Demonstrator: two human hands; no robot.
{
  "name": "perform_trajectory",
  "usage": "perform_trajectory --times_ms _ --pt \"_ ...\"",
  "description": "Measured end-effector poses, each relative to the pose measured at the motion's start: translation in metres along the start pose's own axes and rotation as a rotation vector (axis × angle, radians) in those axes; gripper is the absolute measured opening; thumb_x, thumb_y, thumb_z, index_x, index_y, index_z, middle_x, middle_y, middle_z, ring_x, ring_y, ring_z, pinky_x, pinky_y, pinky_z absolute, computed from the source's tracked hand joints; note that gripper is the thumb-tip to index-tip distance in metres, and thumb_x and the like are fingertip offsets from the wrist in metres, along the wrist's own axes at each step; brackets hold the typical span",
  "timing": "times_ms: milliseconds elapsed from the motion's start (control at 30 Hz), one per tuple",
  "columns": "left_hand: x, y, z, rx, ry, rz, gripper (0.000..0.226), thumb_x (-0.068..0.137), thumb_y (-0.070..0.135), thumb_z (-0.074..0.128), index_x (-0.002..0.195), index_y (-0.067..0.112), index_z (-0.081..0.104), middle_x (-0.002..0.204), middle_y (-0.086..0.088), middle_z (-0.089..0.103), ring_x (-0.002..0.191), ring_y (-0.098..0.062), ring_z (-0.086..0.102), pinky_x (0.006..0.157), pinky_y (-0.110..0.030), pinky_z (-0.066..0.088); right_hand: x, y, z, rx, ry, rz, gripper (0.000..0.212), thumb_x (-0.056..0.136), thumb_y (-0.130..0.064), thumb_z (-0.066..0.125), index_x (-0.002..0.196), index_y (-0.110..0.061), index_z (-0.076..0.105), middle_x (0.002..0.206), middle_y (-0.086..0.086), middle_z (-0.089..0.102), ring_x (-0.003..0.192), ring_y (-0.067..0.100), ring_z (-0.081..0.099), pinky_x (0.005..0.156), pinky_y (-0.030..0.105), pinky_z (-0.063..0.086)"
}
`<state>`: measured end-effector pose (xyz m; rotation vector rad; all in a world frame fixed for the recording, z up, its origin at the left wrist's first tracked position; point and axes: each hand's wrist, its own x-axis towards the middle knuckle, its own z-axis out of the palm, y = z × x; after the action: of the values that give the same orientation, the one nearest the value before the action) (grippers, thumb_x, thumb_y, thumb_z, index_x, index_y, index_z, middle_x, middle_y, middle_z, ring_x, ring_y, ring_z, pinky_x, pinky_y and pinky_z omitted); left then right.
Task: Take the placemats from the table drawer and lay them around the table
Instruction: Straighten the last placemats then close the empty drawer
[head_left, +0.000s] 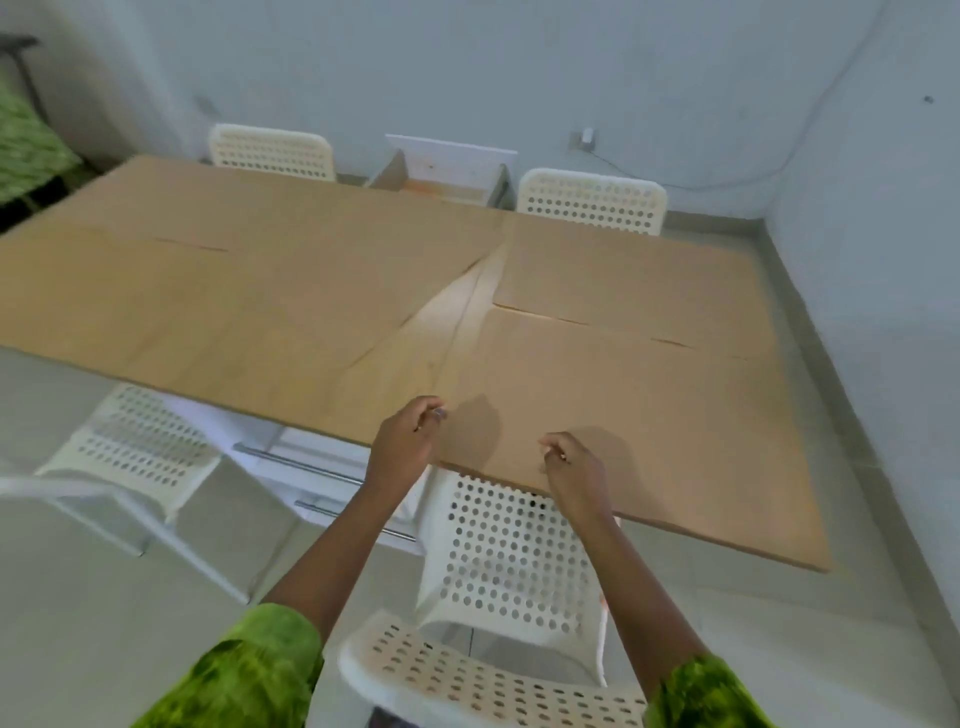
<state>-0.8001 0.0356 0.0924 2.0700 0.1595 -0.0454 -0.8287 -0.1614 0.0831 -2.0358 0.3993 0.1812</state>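
Note:
Several large tan placemats lie flat on the wooden table (457, 317), whose bare top shows only as a narrow wedge in the middle. The near right placemat (665, 441) reaches the table's front edge, and the far right placemat (634, 270) lies behind it. Two more placemats (171, 301) cover the left half. My left hand (408, 441) hovers at the near right placemat's left corner, fingers loosely curled. My right hand (574, 467) hovers over that mat's near edge, also loosely curled. Both cast shadows on the mat and hold nothing. A drawer (447, 179) stands pulled out at the far side.
White perforated chairs surround the table: one right below my arms (509, 561), one at the near left (135, 447), two at the far side (270, 150) (592, 200). Drawer fronts with metal bar handles (296, 465) sit under the near edge. Walls close in behind and at the right.

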Motion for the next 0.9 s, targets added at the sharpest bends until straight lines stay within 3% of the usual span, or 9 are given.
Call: perform_trajectory --times_ms 67,133,267,400,500,600,767,833,900 --pt "0.0 -0.014 -0.03 -0.064 0.044 -0.032 0.025 0.095 0.013 0.044 0.112 0.009 0.062 0.098 0.0 0.068 0.09 -0.018 0.063 0.081 -0.028 0.046 -0.001 -0.019 0.03 0.04 -0.058 -0.015 0.028 0.094 -0.015 0.041 0.113 -0.016 0.062 0.111 0.001 0.065 0.089 0.016 0.063 0.064 0.02 0.045" --pt "0.003 -0.027 -0.062 -0.115 0.074 -0.05 0.023 0.095 0.012 0.043 0.108 0.009 0.062 0.093 0.0 0.066 0.081 -0.015 0.063 0.075 -0.027 0.047 -0.003 -0.039 0.059 0.085 -0.097 -0.013 0.024 0.094 -0.013 0.041 0.105 -0.015 0.061 0.097 0.001 0.064 0.084 0.018 0.064 0.062 0.022 0.046" --pt "0.016 -0.067 -0.135 -0.153 0.089 -0.069 0.018 0.096 0.014 0.043 0.102 0.016 0.06 0.09 0.002 0.066 0.077 -0.01 0.062 0.073 -0.025 0.044 -0.007 -0.078 0.134 0.131 -0.132 -0.031 0.02 0.092 -0.007 0.041 0.094 -0.014 0.06 0.096 0.006 0.062 0.077 0.023 0.063 0.077 0.034 0.049" --pt "0.027 -0.099 -0.203 -0.184 0.088 -0.11 0.021 0.096 0.014 0.043 0.106 0.011 0.06 0.09 0.0 0.066 0.077 -0.011 0.062 0.071 -0.023 0.046 -0.012 -0.115 0.202 0.137 -0.131 -0.012 0.02 0.092 -0.006 0.039 0.096 -0.011 0.059 0.095 0.007 0.061 0.065 0.013 0.06 0.064 0.021 0.043" --pt "0.038 -0.114 -0.241 -0.197 0.058 -0.123 0.024 0.096 0.014 0.042 0.112 0.007 0.059 0.093 -0.003 0.065 0.073 -0.007 0.06 0.072 -0.022 0.045 -0.012 -0.144 0.238 0.141 -0.124 -0.016 0.02 0.092 -0.006 0.04 0.097 -0.01 0.058 0.098 0.006 0.06 0.066 0.011 0.059 0.069 0.023 0.044" --pt "0.055 -0.125 -0.265 -0.214 0.028 -0.139 0.025 0.097 0.014 0.041 0.114 0.007 0.058 0.097 -0.003 0.065 0.073 -0.008 0.059 0.074 -0.027 0.046 -0.003 -0.166 0.261 0.129 -0.098 -0.011 0.019 0.093 -0.007 0.04 0.098 -0.011 0.058 0.099 0.006 0.059 0.067 0.01 0.057 0.061 0.02 0.042" --pt "0.094 -0.133 -0.28 -0.287 -0.002 -0.17 0.021 0.096 0.015 0.043 0.109 0.009 0.058 0.101 -0.006 0.065 0.07 -0.011 0.059 0.072 -0.029 0.045 0.029 -0.188 0.281 0.061 -0.059 -0.011 0.02 0.093 -0.007 0.038 0.095 -0.012 0.058 0.1 0.008 0.061 0.066 0.01 0.056 0.061 0.022 0.04" --pt "0.111 -0.134 -0.28 -0.295 -0.01 -0.182 0.02 0.095 0.016 0.044 0.108 0.011 0.059 0.101 -0.004 0.065 0.071 -0.01 0.059 0.067 -0.028 0.044 0.047 -0.193 0.286 -0.006 -0.027 -0.017 0.023 0.093 -0.009 0.039 0.099 -0.011 0.061 0.106 0.01 0.064 0.073 0.015 0.057 0.064 0.026 0.041" --pt "0.133 -0.137 -0.279 -0.3 -0.03 -0.205 0.018 0.095 0.018 0.045 0.106 0.014 0.058 0.101 -0.001 0.064 0.073 -0.011 0.059 0.065 -0.027 0.043 0.071 -0.196 0.29 -0.178 -0.015 -0.049 0.027 0.092 -0.012 0.042 0.111 -0.01 0.061 0.119 0.008 0.062 0.093 0.02 0.058 0.076 0.028 0.041"
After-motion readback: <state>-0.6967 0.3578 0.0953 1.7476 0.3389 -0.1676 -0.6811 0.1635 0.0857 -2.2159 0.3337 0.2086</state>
